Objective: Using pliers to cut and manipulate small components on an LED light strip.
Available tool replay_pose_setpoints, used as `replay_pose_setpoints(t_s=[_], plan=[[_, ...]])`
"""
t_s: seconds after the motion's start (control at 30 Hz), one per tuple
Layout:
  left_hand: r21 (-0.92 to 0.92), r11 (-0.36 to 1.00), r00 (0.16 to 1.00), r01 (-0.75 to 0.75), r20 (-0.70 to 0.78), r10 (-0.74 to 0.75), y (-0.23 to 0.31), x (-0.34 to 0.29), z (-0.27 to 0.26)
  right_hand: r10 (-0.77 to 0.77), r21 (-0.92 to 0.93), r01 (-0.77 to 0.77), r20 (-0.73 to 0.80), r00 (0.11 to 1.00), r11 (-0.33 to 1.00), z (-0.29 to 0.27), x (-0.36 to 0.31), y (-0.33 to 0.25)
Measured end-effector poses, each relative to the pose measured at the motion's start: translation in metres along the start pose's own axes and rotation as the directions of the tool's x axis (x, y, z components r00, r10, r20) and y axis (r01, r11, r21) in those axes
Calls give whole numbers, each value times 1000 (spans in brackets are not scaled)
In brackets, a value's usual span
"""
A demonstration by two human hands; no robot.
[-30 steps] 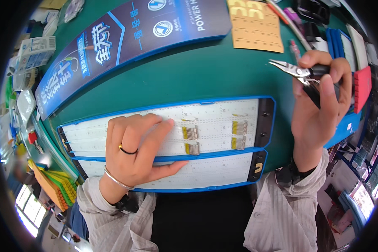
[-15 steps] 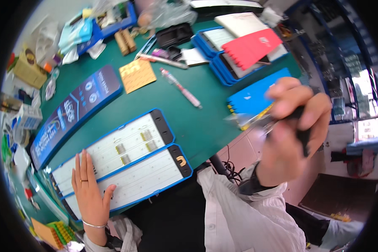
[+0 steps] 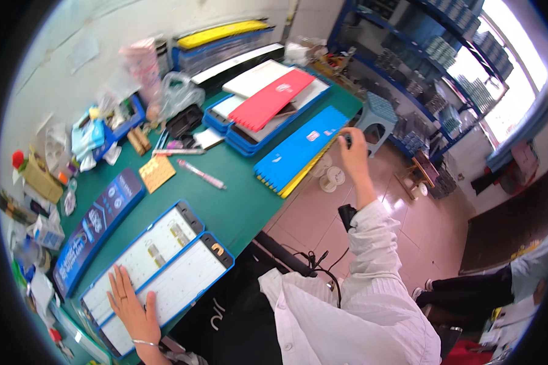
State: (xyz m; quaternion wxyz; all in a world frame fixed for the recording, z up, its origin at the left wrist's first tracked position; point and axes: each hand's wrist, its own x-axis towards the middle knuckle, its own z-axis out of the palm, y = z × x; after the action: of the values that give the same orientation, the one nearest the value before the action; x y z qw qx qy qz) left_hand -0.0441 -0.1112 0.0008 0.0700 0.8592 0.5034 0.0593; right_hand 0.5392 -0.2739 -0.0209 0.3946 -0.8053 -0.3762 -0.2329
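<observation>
My left hand [image 3: 133, 307] lies flat, fingers stretched out, on a long hinged case [image 3: 179, 274] with white inner panels and blue edges. Small clusters of thin yellowish pieces [image 3: 156, 254] sit on the case's upper panel. Reaching far right, my right hand [image 3: 355, 152] is closed around a small black object [image 3: 348, 141], mostly hidden by the fingers; its kind I cannot make out. That hand is beside the right end of a long blue notched board [image 3: 304, 146], with a yellow board [image 3: 297, 182] partly under it.
A red notched board [image 3: 271, 100] lies over blue cases farther back. A pen [image 3: 201, 174], a tan card [image 3: 156, 173] and a dark blue box [image 3: 100, 228] rest on the green table [image 3: 237, 210]. Beyond the table's right edge are a blue stool [image 3: 377, 118] and shelving.
My right hand has moved away, farther over the table's right side, still closed on the black object. The view has swung right; my left hand stays flat on the case.
</observation>
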Motion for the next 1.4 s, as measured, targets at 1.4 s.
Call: replay_pose_setpoints(t_s=[1.4], plan=[[-583,787,977,-202,-172,124,47,5,-39,-174,662,312,-268,948,682,-158,42,-206]])
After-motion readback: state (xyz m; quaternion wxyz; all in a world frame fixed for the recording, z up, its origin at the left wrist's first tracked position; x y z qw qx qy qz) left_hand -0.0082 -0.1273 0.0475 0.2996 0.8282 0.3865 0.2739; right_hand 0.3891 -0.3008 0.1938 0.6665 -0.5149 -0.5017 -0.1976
